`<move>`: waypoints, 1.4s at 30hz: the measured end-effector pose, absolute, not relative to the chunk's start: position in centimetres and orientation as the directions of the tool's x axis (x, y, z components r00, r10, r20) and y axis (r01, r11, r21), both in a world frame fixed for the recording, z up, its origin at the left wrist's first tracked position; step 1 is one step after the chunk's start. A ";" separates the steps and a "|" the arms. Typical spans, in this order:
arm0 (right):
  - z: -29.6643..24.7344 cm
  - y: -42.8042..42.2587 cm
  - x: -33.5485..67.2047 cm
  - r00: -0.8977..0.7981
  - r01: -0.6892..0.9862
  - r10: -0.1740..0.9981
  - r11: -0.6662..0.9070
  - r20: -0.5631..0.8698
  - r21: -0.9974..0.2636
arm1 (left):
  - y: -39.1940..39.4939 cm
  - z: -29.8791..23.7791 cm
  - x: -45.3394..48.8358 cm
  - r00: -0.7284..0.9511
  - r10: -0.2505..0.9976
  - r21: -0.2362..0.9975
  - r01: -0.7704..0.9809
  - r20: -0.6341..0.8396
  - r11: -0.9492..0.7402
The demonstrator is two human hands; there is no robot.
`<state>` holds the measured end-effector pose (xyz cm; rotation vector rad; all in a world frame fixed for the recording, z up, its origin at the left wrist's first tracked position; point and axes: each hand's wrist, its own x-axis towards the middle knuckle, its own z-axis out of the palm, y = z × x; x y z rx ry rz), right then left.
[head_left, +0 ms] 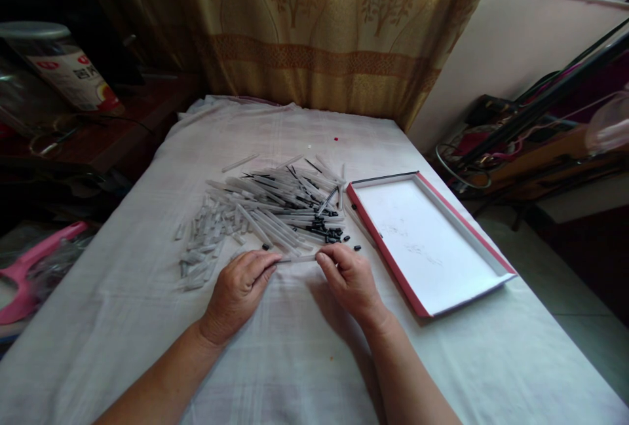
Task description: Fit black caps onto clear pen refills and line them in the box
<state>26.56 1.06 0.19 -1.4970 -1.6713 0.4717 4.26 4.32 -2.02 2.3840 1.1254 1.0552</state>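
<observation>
Between my two hands lies a translucent pen barrel [297, 258], held level just above the cloth. My left hand [244, 281] pinches its left end, and my right hand [348, 279] pinches the other end with thumb and forefinger. Right behind them spreads a loose pile of clear pen barrels [275, 228] with dark, thin refills [258, 179] among them. Small black plugs [333, 235] gather at the pile's right side. To the left is a heap of clear pen caps [201, 241]. What my fingertips cover at the barrel's ends is hidden.
A shallow red-edged box lid [442, 248] with a white inside lies right of the pile. The white tablecloth [275, 372] covers the table. A tiny red piece [336, 139] lies far back. Left of the table are a pink plastic object [39, 268] and a labelled jar [73, 71].
</observation>
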 end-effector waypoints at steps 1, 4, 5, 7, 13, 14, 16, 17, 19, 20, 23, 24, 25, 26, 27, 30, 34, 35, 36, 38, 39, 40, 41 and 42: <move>0.1 1.1 26.6 0.049 0.666 0.949 0.202 0.312 -0.718 | 4.3 -2.0 4.3 0.429 0.754 0.532 0.535 0.498 -0.656; -0.2 1.1 26.6 0.058 0.698 0.965 0.143 0.255 -0.702 | 4.3 -2.0 4.2 0.439 0.738 0.522 0.523 0.513 -0.674; -0.3 1.1 26.6 0.056 0.685 0.970 0.135 0.237 -0.716 | 4.3 -2.0 4.2 0.438 0.738 0.522 0.524 0.513 -0.674; -0.2 1.0 26.6 0.060 0.624 0.976 0.127 0.209 -0.771 | 4.3 -2.0 4.2 0.433 0.746 0.526 0.531 0.507 -0.665; -0.1 0.8 26.5 0.057 0.419 0.986 0.118 0.156 -0.900 | 4.4 -2.2 4.0 0.417 0.756 0.530 0.541 0.504 -0.652; -0.2 0.8 26.5 0.056 0.424 0.985 0.125 0.164 -0.897 | 4.4 -2.3 4.0 0.418 0.756 0.529 0.542 0.504 -0.653; -0.3 0.9 26.5 0.058 0.452 0.981 0.139 0.185 -0.881 | 4.4 -2.3 4.0 0.422 0.756 0.526 0.544 0.501 -0.653; -0.3 1.0 26.5 0.060 0.473 0.979 0.146 0.197 -0.869 | 4.3 -2.3 4.1 0.424 0.756 0.525 0.546 0.499 -0.653; -0.4 1.1 26.4 0.071 0.520 0.973 0.151 0.218 -0.841 | 4.3 -2.2 4.1 0.430 0.756 0.523 0.548 0.493 -0.653; -0.4 1.1 26.4 0.077 0.539 0.971 0.150 0.226 -0.829 | 4.3 -2.2 4.2 0.435 0.758 0.523 0.550 0.486 -0.651; -0.3 1.1 26.5 0.105 0.526 0.965 0.150 0.239 -0.837 | 4.3 -1.9 4.1 0.448 0.765 0.508 0.574 0.463 -0.643; -0.3 1.1 26.5 0.120 0.503 0.962 0.153 0.244 -0.851 | 4.4 -1.8 4.0 0.450 0.770 0.499 0.587 0.453 -0.637; -0.3 1.1 26.6 0.138 0.479 0.959 0.155 0.248 -0.864 | 4.4 -1.6 3.9 0.451 0.776 0.494 0.600 0.441 -0.629; -0.3 1.1 26.6 0.158 0.458 0.954 0.156 0.254 -0.875 | 4.5 -1.5 3.9 0.448 0.784 0.492 0.612 0.430 -0.619; -0.3 1.0 26.7 0.175 0.444 0.950 0.158 0.258 -0.882 | 4.5 -1.4 3.8 0.441 0.793 0.496 0.621 0.420 -0.607; -0.4 1.1 26.7 0.197 0.424 0.947 0.150 0.252 -0.893 | 4.6 -1.3 3.7 0.394 0.823 0.527 0.635 0.409 -0.566; -0.6 1.2 26.6 0.209 0.398 0.954 0.117 0.214 -0.910 | 4.5 -1.5 3.8 0.289 0.882 0.627 0.623 0.372 -0.468; -0.6 1.2 26.6 0.212 0.392 0.955 0.113 0.209 -0.913 | 4.4 -1.5 3.9 0.272 0.897 0.655 0.614 0.347 -0.440; -0.6 1.2 26.6 0.215 0.387 0.955 0.110 0.206 -0.916 | 4.4 -1.5 3.9 0.267 0.908 0.677 0.606 0.323 -0.419; -0.6 1.2 26.5 0.224 0.374 0.953 0.111 0.205 -0.921 | 4.4 -1.3 3.9 0.284 0.914 0.695 0.593 0.291 -0.406; -0.6 1.2 26.5 0.229 0.367 0.951 0.112 0.206 -0.923 | 4.4 -1.2 3.8 0.299 0.911 0.695 0.591 0.283 -0.410; -0.6 1.2 26.5 0.231 0.361 0.951 0.114 0.207 -0.926 | 4.4 -1.1 3.8 0.311 0.909 0.693 0.590 0.279 -0.415; -0.6 1.2 26.5 0.232 0.355 0.951 0.115 0.206 -0.928 | 4.4 -1.0 3.8 0.321 0.907 0.690 0.592 0.272 -0.416; -0.6 1.2 26.5 0.231 0.349 0.951 0.114 0.203 -0.930 | 4.5 -0.9 3.8 0.323 0.908 0.690 0.594 0.266 -0.414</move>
